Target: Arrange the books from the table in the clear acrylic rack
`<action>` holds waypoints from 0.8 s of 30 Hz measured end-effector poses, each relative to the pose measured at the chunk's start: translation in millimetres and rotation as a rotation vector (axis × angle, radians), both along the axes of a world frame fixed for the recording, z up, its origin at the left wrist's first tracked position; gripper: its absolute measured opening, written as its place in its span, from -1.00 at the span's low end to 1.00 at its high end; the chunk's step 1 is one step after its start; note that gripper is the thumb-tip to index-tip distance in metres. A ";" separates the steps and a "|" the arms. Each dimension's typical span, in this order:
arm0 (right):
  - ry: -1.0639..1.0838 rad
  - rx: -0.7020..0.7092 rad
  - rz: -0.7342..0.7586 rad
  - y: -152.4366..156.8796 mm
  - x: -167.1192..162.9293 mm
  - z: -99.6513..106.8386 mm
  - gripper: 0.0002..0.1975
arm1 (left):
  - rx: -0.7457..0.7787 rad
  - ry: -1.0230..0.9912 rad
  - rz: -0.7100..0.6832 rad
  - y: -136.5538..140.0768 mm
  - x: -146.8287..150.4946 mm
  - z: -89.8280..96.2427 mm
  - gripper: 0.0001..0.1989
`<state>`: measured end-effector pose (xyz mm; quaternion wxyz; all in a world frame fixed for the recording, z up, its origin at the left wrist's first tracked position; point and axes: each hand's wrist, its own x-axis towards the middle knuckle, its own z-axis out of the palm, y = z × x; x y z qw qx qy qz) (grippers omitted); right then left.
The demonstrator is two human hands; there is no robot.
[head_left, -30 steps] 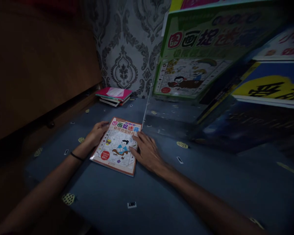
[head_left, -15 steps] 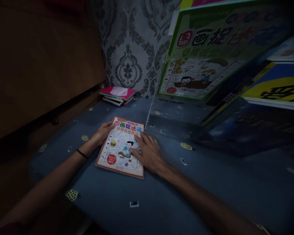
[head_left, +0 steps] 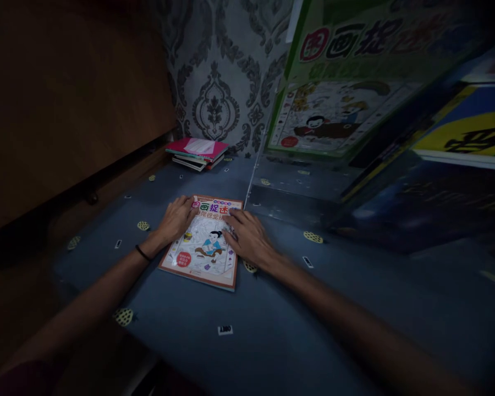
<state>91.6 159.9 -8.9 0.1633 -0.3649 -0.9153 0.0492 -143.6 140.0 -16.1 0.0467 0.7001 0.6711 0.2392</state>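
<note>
A picture book [head_left: 206, 236] with an orange border and colourful Chinese lettering lies face up on the blue patterned cloth [head_left: 177, 324]. My left hand [head_left: 176, 219] rests over its upper left edge, fingers on the cover, a dark band around the wrist. Across the upper right edge lies my right hand [head_left: 249, 235], its fingers and thumb spread on the cover and hiding part of the title. Both hands are open and press down on the book rather than lifting it.
A small stack of books with a pink one on top [head_left: 198, 148] sits against the patterned wall [head_left: 214, 71]. At right, a clear stand [head_left: 280, 203] holds a green picture book [head_left: 338, 104] and a blue and yellow book [head_left: 474, 129]. A brown wooden panel [head_left: 74, 99] rises at left.
My left hand has moved from the book's left edge onto its cover. My right hand has slid slightly up and left, and the book's lower edge has shifted a little left.
</note>
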 end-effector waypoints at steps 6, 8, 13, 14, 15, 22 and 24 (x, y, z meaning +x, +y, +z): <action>-0.121 -0.138 -0.062 15.3 -20.5 7.5 -0.47 | -0.060 0.179 -0.043 3.8 -4.7 3.3 -0.56; -0.126 -0.140 -0.094 14.0 -24.0 6.7 -0.43 | -0.066 0.240 -0.062 6.1 -7.5 4.8 -0.56; -0.112 -0.109 -0.134 8.5 -25.4 0.7 -0.44 | -0.031 0.302 -0.081 8.4 -8.9 5.7 -0.57; -0.108 -0.099 -0.136 8.4 -25.3 -0.2 -0.44 | -0.026 0.318 -0.084 7.1 -7.6 5.7 -0.57; -0.105 -0.090 -0.138 8.6 -25.2 -0.9 -0.44 | -0.024 0.336 -0.091 4.6 -5.5 5.7 -0.57; -0.085 -0.070 -0.142 9.0 -24.6 -0.8 -0.44 | -0.080 0.340 -0.297 -54.2 22.1 1.0 -0.36; -0.082 -0.076 -0.142 8.3 -24.6 -0.3 -0.43 | -0.088 0.322 -0.328 -75.2 28.8 -0.5 -0.29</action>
